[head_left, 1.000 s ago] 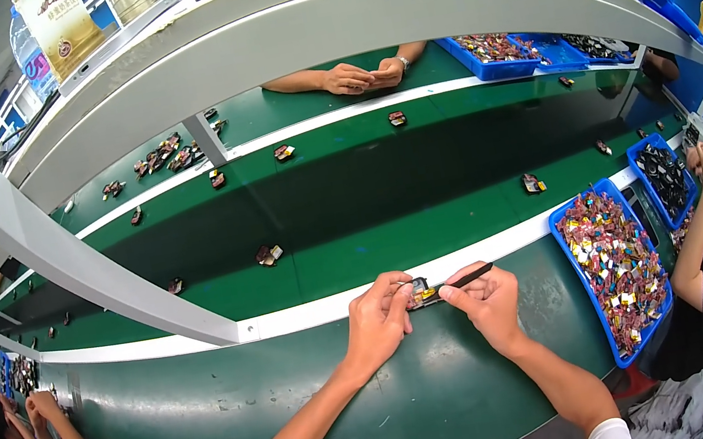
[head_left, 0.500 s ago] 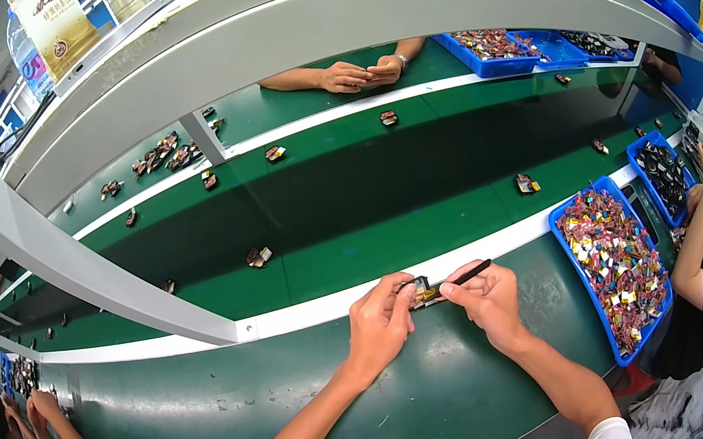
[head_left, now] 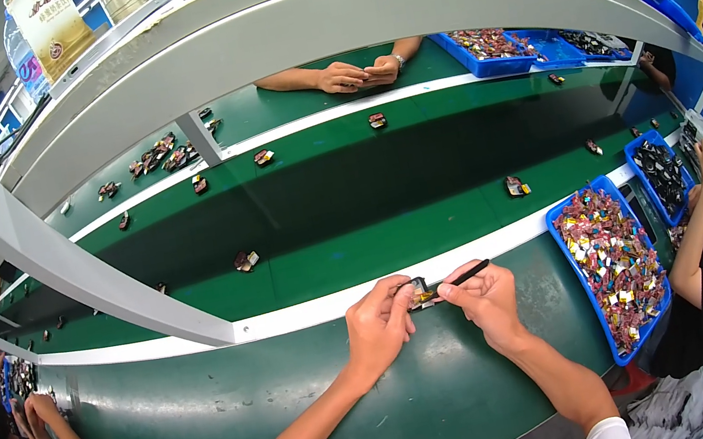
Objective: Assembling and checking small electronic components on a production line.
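Green surface: in the head view, the near surface [head_left: 214,400] lay under both forearms, bounded at the far side by a white rail [head_left: 504,242].
Left hand: the left hand [head_left: 378,325] pinched a small black-and-yellow part [head_left: 423,294] between thumb and fingers.
Right hand: the right hand [head_left: 490,300] pinched a slim black tool [head_left: 470,272] like a pen, its rear end pointing up and right.
Small part: it sat between the two hands, raised above the surface near the white rail, the right fingertips close against it; whether the tool's tip touched it could not be told.
Large blue tray: to the right, the tray [head_left: 591,300] held a heap of reddish, yellow and white pieces.
Smaller blue tray: just beyond, another tray [head_left: 650,190] held black pieces.
Green strip: past the rail, the strip [head_left: 349,262] bore scattered small assemblies, one [head_left: 516,186] near the large tray.
Opposite: a co-worker's hands [head_left: 344,77] met under the grey beam [head_left: 320,29].
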Tool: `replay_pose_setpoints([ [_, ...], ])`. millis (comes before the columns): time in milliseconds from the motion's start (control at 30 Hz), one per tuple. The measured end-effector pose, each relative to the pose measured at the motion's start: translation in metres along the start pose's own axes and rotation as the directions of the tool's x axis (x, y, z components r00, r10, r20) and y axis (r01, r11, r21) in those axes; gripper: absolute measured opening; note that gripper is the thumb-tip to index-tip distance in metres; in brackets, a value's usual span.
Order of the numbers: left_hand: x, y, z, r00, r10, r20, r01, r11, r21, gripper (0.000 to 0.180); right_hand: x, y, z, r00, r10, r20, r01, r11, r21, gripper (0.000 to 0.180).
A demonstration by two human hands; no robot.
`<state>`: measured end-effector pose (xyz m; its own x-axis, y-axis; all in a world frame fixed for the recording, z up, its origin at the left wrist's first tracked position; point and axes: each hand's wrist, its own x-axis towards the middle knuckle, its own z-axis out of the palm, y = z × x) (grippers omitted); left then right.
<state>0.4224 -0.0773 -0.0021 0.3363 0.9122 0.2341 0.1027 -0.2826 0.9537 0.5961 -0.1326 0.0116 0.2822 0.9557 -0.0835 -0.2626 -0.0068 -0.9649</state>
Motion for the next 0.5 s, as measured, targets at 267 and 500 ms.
replay_pose_setpoints([
  [267,0.006,-0.005,-0.008,0.942,-0.268,0.202,0.33,0.848,-0.414,0.024,-0.003,0.002,0.0,0.994,-0.106,-0.018,0.106,0.994,0.004,0.015],
  [500,0.008,-0.005,-0.01,0.936,-0.274,0.222,0.347,0.833,-0.431,0.024,0.001,0.013,-0.005,0.912,-0.409,0.021,0.407,0.899,-0.16,0.012],
])
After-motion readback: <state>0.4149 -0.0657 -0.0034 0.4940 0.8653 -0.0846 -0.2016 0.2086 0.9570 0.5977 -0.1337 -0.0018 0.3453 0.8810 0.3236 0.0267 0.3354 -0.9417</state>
